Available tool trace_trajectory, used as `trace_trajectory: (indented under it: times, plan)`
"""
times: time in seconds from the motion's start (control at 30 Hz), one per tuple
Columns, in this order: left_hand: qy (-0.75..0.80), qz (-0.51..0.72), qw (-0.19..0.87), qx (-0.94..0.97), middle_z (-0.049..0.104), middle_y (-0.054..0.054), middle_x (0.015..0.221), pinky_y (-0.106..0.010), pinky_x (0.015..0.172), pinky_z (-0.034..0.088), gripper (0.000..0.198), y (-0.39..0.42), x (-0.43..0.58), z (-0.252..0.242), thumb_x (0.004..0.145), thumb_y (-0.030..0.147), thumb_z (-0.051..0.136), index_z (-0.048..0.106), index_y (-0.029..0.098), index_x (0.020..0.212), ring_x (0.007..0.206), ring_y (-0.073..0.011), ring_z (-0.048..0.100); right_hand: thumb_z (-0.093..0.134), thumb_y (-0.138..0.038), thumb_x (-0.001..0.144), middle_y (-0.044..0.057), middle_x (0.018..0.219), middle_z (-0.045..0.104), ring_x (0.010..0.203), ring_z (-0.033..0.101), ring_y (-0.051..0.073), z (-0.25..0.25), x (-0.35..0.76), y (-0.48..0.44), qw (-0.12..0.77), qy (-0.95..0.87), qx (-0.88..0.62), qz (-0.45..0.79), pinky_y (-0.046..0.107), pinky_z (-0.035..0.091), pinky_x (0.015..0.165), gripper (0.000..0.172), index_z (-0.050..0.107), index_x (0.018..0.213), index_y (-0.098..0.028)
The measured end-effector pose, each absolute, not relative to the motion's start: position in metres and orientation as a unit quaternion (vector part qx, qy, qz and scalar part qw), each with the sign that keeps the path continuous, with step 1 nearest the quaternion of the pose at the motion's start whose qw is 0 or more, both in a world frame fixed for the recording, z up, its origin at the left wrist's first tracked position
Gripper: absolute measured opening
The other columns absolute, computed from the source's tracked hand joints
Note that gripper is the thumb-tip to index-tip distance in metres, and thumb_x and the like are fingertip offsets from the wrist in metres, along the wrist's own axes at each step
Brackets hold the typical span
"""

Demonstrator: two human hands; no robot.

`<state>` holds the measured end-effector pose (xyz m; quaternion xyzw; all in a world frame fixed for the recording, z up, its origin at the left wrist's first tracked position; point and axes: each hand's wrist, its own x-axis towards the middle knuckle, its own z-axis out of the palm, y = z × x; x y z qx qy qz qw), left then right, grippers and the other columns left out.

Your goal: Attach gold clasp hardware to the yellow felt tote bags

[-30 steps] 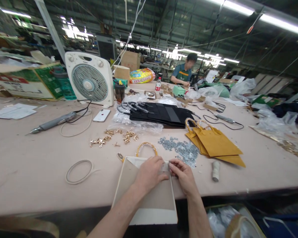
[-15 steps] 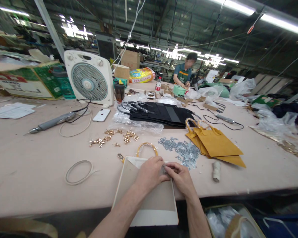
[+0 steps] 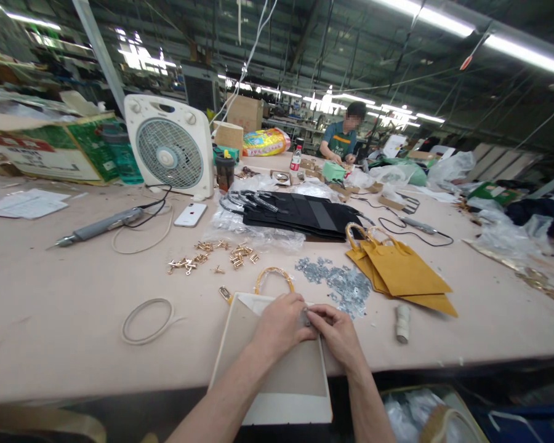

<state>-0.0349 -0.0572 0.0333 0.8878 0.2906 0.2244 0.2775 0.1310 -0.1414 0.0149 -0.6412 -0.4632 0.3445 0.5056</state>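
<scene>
A beige bag panel point(image 3: 286, 400) with a pale border lies face-up at the table's front edge, its lower end overhanging. A yellow handle point(image 3: 275, 271) and a yellow strap with a gold buckle point(image 3: 224, 293) stick out beyond its far edge. My left hand point(image 3: 279, 323) is closed over the panel's upper right part, fingers curled around it. At the same corner my right hand point(image 3: 338, 332) pinches a small metal piece point(image 3: 307, 317) against the panel, thumb and fingertips together. The fingers partly hide this piece. Thin grey metal plates point(image 3: 346, 286) are heaped just beyond my right hand.
Gold fittings point(image 3: 242, 255), a cord coil point(image 3: 146, 321), a grey power screwdriver point(image 3: 99, 227) and a phone point(image 3: 191, 215) lie left. Black bags point(image 3: 300, 212) lie ahead; yellow bags point(image 3: 404, 267) and a thread spool point(image 3: 402, 324) are right. A fan point(image 3: 168, 147) stands behind; a co-worker point(image 3: 341, 138) works across.
The view has shifted very slightly. Both hands stay at the same corner of the panel, with the small metal piece still between the right fingertips.
</scene>
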Motion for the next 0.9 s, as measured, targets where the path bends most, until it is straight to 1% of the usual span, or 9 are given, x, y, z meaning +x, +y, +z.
trace_trajectory:
  times: [0.17,0.3,0.43,0.57,0.63,0.7,0.77,0.8,0.9]
  plan:
    - [0.291,0.226,0.279,0.887,0.072,-0.005,0.113,-0.038,0.094,0.054,0.045,-0.058,-0.035,0.032,0.071,0.036,0.093,0.074,0.02,0.108,0.106,-0.027,0.067,0.079,-0.049,0.083,0.009,0.098,0.081,0.087,0.074,0.026,0.014,0.128,-0.139,0.522,-0.447,-0.642,0.341,0.036,0.059,0.08,0.031,0.083,0.095,-0.021]
    - [0.295,0.228,0.285,0.883,0.073,-0.006,0.112,-0.038,0.094,0.054,0.044,-0.058,-0.034,0.035,0.071,0.035,0.093,0.074,0.019,0.107,0.105,-0.0269,0.068,0.076,-0.05,0.085,0.008,0.098,0.081,0.087,0.073,0.025,0.009,0.126,-0.139,0.519,-0.454,-0.641,0.337,0.035,0.058,0.079,0.032,0.081,0.097,-0.021]
    - [0.288,0.237,0.293,0.88,0.073,-0.007,0.113,-0.04,0.096,0.055,0.041,-0.057,-0.034,0.037,0.074,0.036,0.09,0.074,0.02,0.109,0.107,-0.0271,0.069,0.073,-0.049,0.088,0.006,0.092,0.077,0.08,0.069,0.023,0.003,0.124,-0.139,0.51,-0.459,-0.673,0.278,0.033,0.055,0.075,0.03,0.079,0.097,-0.021]
    - [0.284,0.264,0.275,0.88,0.074,-0.008,0.116,-0.042,0.097,0.058,0.037,-0.06,-0.034,0.032,0.077,0.03,0.088,0.073,0.022,0.11,0.109,-0.0279,0.07,0.069,-0.039,0.092,0.005,0.09,0.07,0.075,0.064,0.019,0.007,0.118,-0.141,0.499,-0.489,-0.69,0.19,0.03,0.051,0.071,0.018,0.076,0.092,-0.022]
    - [0.268,0.287,0.247,0.886,0.074,-0.009,0.12,-0.043,0.096,0.06,0.035,-0.059,-0.034,0.023,0.079,0.027,0.085,0.073,0.023,0.112,0.111,-0.029,0.071,0.067,-0.032,0.093,0.003,0.088,0.068,0.074,0.062,0.018,0.011,0.113,-0.143,0.493,-0.504,-0.689,0.169,0.03,0.049,0.072,0.013,0.076,0.091,-0.023]
    - [0.253,0.321,0.208,0.889,0.075,-0.009,0.122,-0.045,0.095,0.063,0.037,-0.056,-0.034,0.011,0.081,0.027,0.083,0.072,0.024,0.115,0.111,-0.0305,0.073,0.066,-0.029,0.094,0.003,0.088,0.067,0.075,0.062,0.018,0.013,0.11,-0.144,0.497,-0.507,-0.684,0.164,0.03,0.049,0.074,0.012,0.077,0.092,-0.024]
    - [0.239,0.35,0.17,0.89,0.076,-0.01,0.121,-0.046,0.093,0.065,0.039,-0.053,-0.035,-0.001,0.082,0.03,0.082,0.07,0.024,0.119,0.109,-0.0311,0.074,0.067,-0.033,0.094,0.003,0.091,0.068,0.078,0.064,0.018,0.013,0.111,-0.145,0.524,-0.494,-0.671,0.175,0.029,0.05,0.074,0.014,0.077,0.096,-0.025]
    - [0.232,0.36,0.153,0.89,0.076,-0.01,0.121,-0.046,0.092,0.066,0.04,-0.053,-0.036,-0.005,0.084,0.032,0.081,0.069,0.024,0.121,0.107,-0.0313,0.075,0.067,-0.038,0.095,0.004,0.094,0.069,0.078,0.064,0.019,0.012,0.114,-0.145,0.543,-0.48,-0.664,0.183,0.029,0.051,0.072,0.017,0.077,0.099,-0.024]
    - [0.22,0.371,0.12,0.894,0.075,-0.011,0.123,-0.048,0.092,0.066,0.042,-0.055,-0.039,-0.012,0.087,0.035,0.078,0.067,0.024,0.126,0.109,-0.0318,0.075,0.066,-0.052,0.095,0.005,0.09,0.071,0.069,0.062,0.019,0.01,0.136,-0.146,0.597,-0.409,-0.664,0.187,0.029,0.051,0.064,0.035,0.076,0.108,-0.022]
